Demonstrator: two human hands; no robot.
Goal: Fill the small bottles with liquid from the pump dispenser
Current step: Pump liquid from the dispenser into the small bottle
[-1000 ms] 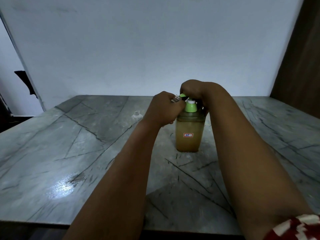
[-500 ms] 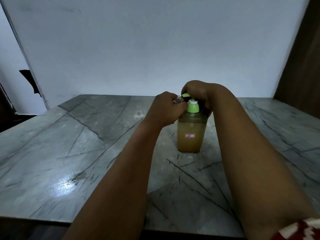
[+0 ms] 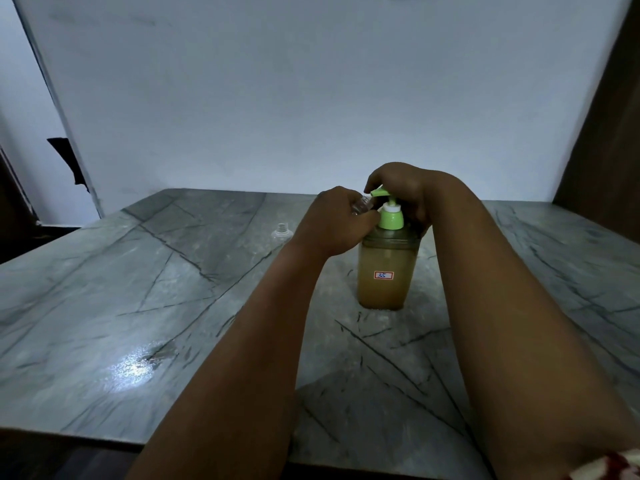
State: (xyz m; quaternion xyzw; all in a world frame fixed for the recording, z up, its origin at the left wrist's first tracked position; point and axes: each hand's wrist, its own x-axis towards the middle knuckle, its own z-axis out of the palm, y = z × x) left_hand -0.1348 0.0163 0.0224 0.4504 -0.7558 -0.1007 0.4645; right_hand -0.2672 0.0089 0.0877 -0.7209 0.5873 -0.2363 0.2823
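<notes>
A tall pump dispenser [image 3: 386,271] of amber liquid with a green pump head stands on the grey marble table [image 3: 138,289], a small red-framed label on its front. My right hand [image 3: 405,192] lies over the pump head, fingers curled round it from behind. My left hand [image 3: 337,221] grips a small clear bottle [image 3: 363,204], tilted with its mouth just under the green spout. Most of that bottle is hidden in my fist. A second small clear bottle [image 3: 282,233] stands open on the table to the left, behind my left wrist.
A pale wall rises right behind the table. A dark wooden panel [image 3: 602,133] stands at the right edge and a dark doorway gap at the far left. The table's near edge runs along the bottom of the view.
The green pump head has risen, showing its white stem. My right hand lifted with it. The small bottle stays at the spout.
</notes>
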